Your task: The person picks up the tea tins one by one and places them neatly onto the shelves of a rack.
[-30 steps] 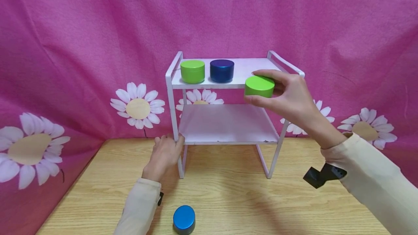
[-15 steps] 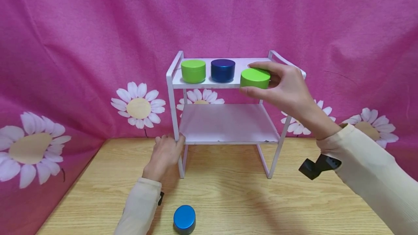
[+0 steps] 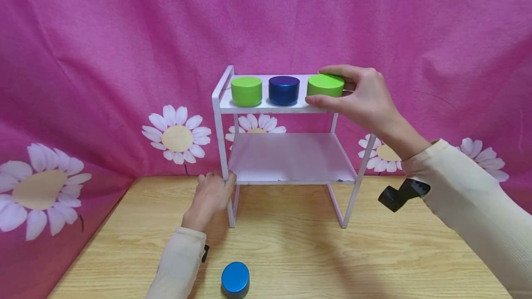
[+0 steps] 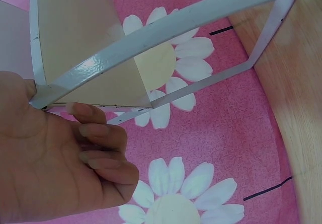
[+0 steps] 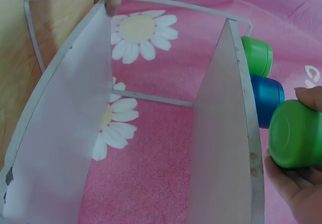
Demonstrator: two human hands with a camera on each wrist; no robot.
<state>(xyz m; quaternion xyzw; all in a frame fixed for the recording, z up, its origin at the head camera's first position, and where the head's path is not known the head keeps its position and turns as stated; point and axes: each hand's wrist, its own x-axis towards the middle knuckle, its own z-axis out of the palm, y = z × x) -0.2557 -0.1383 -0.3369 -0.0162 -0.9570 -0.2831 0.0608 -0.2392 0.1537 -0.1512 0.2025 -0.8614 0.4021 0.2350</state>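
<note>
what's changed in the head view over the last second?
Right hand brought its green tin up and slightly left, to the right of the dark blue tin. It still grips it; nothing let go.

Unchanged: left hand at the rack, dark blue tin and other green tin on top, bright blue tin on the table.

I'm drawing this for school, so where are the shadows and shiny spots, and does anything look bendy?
Head view: soft shadows on the table near the white rack; left wrist: bright glare on its side bar; right wrist: the lower shelf looks curved along its front edge, though straight in the head view, probably lens distortion.
</note>
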